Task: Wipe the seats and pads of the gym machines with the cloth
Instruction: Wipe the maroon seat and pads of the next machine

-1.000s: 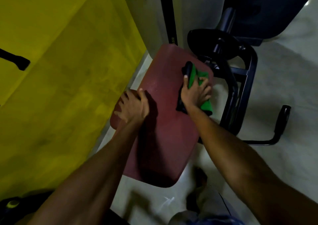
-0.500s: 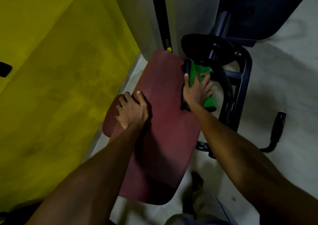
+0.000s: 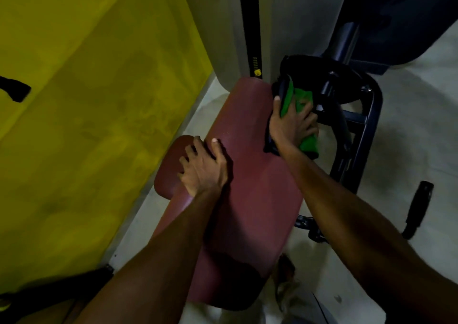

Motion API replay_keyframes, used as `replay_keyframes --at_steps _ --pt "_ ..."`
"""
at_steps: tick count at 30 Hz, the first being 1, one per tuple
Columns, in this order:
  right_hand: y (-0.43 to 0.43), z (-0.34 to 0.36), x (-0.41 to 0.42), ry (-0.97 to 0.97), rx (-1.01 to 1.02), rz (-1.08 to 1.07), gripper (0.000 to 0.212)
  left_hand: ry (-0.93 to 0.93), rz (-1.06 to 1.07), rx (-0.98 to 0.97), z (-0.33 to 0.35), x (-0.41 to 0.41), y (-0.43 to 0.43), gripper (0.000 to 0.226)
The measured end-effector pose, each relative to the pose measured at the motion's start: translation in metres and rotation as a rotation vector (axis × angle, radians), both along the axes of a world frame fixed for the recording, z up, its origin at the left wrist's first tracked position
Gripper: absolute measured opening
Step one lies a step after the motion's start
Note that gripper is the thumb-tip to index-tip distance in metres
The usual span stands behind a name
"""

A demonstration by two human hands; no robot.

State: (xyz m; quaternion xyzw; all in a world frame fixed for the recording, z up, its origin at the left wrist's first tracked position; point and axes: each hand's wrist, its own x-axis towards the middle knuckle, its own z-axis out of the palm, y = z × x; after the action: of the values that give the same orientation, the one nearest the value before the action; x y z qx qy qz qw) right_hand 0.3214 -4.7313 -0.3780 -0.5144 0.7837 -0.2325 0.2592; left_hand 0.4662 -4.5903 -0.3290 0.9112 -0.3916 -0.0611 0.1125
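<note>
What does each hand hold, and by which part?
Right hand presses the green cloth by its middle against the maroon pad; left hand only rests on it.

Bare forearms — pale grey trousers (one dark shoe).
</note>
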Motion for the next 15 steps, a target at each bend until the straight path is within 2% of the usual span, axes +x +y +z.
replay_keyframes --at_steps 2,6,8,12,15 --pt "0.019 -0.001 0.013 0.042 -0.109 0.118 0.063 0.005 0.0 0.013 0.0 0.001 0.0 0.069" --pt "0.065 -0.022 -0.001 0.104 -0.448 0.446 0.059 0.012 -0.011 0.024 0.0 0.001 0.0 0.067" --pt "0.054 -0.026 -0.01 0.1 -0.434 0.446 0.059 0.019 -0.014 0.025 0.002 0.001 0.0 0.067" --pt "0.006 -0.003 0.007 0.075 -0.255 0.272 0.059 0.052 -0.014 0.031 0.005 0.0 0.0 0.069" --pt "-0.001 0.019 0.034 0.047 -0.309 0.328 0.059 0.059 -0.014 0.037 0.006 0.001 0.0 0.069"
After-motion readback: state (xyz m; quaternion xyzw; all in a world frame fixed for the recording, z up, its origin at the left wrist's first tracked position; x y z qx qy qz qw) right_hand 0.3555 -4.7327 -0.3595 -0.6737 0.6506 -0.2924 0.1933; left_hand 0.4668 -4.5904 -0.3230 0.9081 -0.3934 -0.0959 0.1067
